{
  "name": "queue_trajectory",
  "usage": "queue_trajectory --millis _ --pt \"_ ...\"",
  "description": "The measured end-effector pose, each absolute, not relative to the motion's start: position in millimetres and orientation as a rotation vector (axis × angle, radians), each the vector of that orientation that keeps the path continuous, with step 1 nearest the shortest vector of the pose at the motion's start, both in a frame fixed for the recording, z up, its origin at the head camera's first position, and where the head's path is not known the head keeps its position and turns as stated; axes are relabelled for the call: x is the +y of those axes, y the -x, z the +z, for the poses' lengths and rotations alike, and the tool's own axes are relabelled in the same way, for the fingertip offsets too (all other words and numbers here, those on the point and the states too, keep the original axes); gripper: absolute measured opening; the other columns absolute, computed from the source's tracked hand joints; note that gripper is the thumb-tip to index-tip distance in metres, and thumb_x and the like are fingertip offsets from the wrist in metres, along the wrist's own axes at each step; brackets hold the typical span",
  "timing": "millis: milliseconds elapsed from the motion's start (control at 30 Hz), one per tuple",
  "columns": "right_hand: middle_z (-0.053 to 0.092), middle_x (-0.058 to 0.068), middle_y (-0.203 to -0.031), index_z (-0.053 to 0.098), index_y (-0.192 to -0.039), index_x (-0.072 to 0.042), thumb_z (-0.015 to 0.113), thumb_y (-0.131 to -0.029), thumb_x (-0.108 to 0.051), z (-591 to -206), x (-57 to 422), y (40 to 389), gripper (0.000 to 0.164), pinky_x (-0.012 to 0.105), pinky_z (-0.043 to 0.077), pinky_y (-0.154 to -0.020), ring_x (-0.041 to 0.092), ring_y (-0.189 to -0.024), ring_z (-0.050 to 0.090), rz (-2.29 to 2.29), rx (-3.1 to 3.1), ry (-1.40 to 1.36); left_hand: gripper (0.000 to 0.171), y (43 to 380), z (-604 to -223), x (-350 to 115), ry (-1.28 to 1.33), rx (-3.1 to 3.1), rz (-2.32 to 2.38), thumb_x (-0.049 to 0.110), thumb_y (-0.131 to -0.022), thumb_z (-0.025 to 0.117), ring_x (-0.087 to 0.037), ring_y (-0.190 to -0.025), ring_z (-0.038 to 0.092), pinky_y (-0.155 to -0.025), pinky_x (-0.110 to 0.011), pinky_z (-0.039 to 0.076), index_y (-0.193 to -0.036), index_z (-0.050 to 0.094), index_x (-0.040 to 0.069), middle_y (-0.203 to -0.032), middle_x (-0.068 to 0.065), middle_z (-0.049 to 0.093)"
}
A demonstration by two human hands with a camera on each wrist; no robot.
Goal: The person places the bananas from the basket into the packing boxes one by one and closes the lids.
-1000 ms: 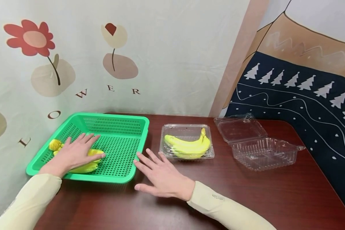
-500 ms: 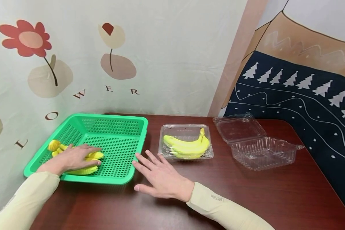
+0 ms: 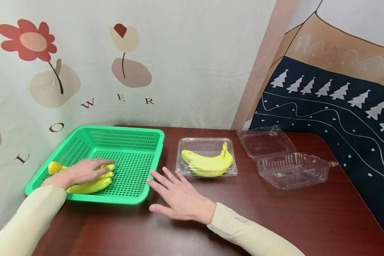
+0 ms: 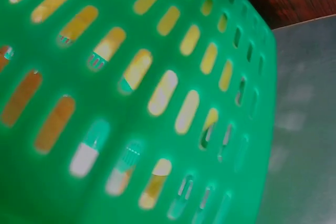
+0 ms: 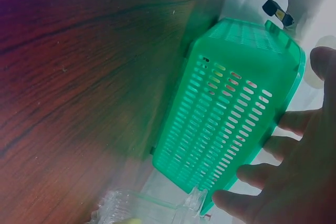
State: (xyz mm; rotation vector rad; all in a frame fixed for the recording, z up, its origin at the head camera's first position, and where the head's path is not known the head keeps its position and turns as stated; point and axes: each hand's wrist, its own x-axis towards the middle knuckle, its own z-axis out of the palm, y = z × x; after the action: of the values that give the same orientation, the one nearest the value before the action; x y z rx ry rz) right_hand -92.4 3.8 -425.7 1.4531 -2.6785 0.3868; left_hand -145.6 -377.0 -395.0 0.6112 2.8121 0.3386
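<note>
My left hand (image 3: 84,170) is inside the green basket (image 3: 161,149), laid over a bunch of yellow bananas (image 3: 89,186) and gripping it with fingers and thumb. The bunch's stem end (image 3: 53,167) points left, and its tips show past the thumb. In the left wrist view, the slotted basket wall (image 4: 121,108) fills most of the picture, with yellow behind the slots and the hand hidden. My right hand (image 3: 184,197) is spread with straight fingers just off the basket's right front corner. The right wrist view shows its fingers (image 5: 257,174) along the rim of the basket (image 5: 220,114).
To the right of the basket, a closed clear plastic clamshell box (image 3: 184,142) contains another banana bunch (image 3: 211,163). Farther right stands an open clear clamshell (image 3: 292,170), its lid (image 3: 267,142) tipped back. Behind the dark red table (image 3: 275,220) hangs a printed curtain (image 3: 192,71).
My left hand has lowered onto the bananas and closed in around them. The bunch has shifted slightly, its stem end moving left and toward me. The right hand stays put.
</note>
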Motion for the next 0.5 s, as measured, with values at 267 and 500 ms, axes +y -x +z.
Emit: queue_trajectory --millis 267,500 --pt "0.014 0.001 -0.174 0.023 -0.167 -0.025 0.032 -0.106 -0.065 -425.7 4.3 92.5 0.073 0.059 0.029 -0.120 0.031 -0.158 0.014 0.388 -2.689 -1.451 0.045 146.7 -395.7 -379.0 -0.675 2.789 0.343 0.013 -0.099 0.065 -0.049 -0.124 0.057 -0.097 -0.065 0.048 -0.142 0.061 0.004 -0.135 -0.023 0.063" --pt "0.009 -0.002 -0.174 0.023 -0.167 -0.025 0.031 -0.106 -0.065 -426.7 3.8 91.7 0.073 0.059 0.029 -0.120 0.031 -0.158 0.014 0.391 -2.696 -1.451 0.031 153.4 -404.2 -373.1 -0.838 2.819 0.371 0.010 -0.101 0.064 -0.042 -0.120 0.062 -0.097 -0.061 0.050 -0.131 0.069 0.005 -0.127 -0.013 0.068"
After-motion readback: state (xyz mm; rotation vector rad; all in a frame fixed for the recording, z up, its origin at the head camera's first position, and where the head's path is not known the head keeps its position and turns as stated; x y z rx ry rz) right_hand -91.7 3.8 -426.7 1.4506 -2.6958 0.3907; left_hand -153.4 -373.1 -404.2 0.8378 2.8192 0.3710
